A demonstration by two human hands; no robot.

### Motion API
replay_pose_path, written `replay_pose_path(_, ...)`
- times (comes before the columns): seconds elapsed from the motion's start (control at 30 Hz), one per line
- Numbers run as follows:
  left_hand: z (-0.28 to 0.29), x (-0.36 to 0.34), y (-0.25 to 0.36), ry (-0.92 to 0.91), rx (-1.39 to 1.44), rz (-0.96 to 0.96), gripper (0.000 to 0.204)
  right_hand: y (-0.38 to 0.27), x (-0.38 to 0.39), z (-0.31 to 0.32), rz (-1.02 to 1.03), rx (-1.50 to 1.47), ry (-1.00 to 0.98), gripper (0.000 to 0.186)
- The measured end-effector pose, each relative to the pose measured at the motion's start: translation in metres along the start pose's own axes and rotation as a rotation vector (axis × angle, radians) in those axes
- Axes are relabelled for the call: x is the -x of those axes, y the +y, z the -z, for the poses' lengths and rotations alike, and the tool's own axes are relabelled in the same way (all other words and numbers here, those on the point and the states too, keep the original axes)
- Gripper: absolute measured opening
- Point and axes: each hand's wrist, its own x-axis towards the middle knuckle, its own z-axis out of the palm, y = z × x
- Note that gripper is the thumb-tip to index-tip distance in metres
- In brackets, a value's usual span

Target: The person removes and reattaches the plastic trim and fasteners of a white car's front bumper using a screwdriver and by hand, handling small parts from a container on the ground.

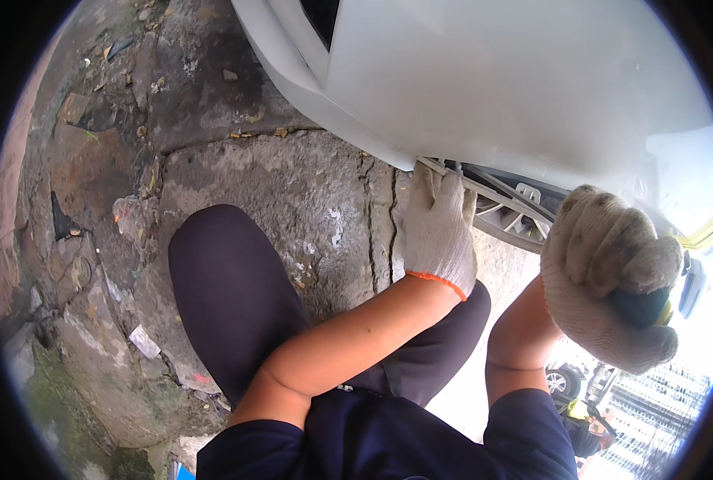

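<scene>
A white car body panel (500, 88) spans the upper part of the view. Along its lower edge runs a grey ribbed plastic trim piece (507, 214), with a dark gap between the two. My left hand (440, 228), in a whitish knit glove with an orange cuff, reaches up to the near end of this trim. Its fingers curl over the edge, their tips partly hidden. To the right my right hand (604, 276), in a soiled glove of the same sort, is closed around a dark green handle (643, 307) with some yellow at its end. The rest of that tool is hidden.
My bent knees (232, 280) are below the panel. Cracked, rough concrete (292, 208) with loose debris (143, 342) extends to the left. At the lower right, in bright light, are a vehicle wheel (563, 382) and another person (587, 428).
</scene>
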Motion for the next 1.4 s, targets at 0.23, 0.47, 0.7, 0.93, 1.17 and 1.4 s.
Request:
replay_pose_path(0.23, -0.003, -0.001, -0.004, -0.017, -0.021, -0.075, 0.058, 0.003, 0.003, 0.003, -0.009, 0.046, 0.011, 0.056)
replay_pose_path(0.47, -0.004, 0.000, -0.008, 0.019, -0.032, -0.079, 0.060, -0.009, 0.070, 0.030, -0.122, -0.233, 0.234, 0.060)
replay_pose_path(0.7, -0.005, 0.002, -0.011, 0.042, -0.064, -0.084, 0.057, 0.001, 0.056, 0.022, -0.108, 0.043, 0.202, 0.071)
replay_pose_path(0.93, -0.007, -0.001, -0.009, 0.057, -0.104, -0.099, 0.062, 0.016, 0.003, -0.015, 0.019, 0.028, 0.195, 0.059)
replay_pose_path(1.17, -0.007, -0.001, -0.008, 0.030, -0.097, -0.072, 0.053, 0.013, -0.001, -0.010, 0.059, -0.056, 0.088, 0.063)
replay_pose_path(1.4, -0.001, 0.001, -0.008, -0.014, -0.176, -0.123, 0.048, 0.012, 0.007, -0.012, 0.047, 0.013, 0.055, 0.064)
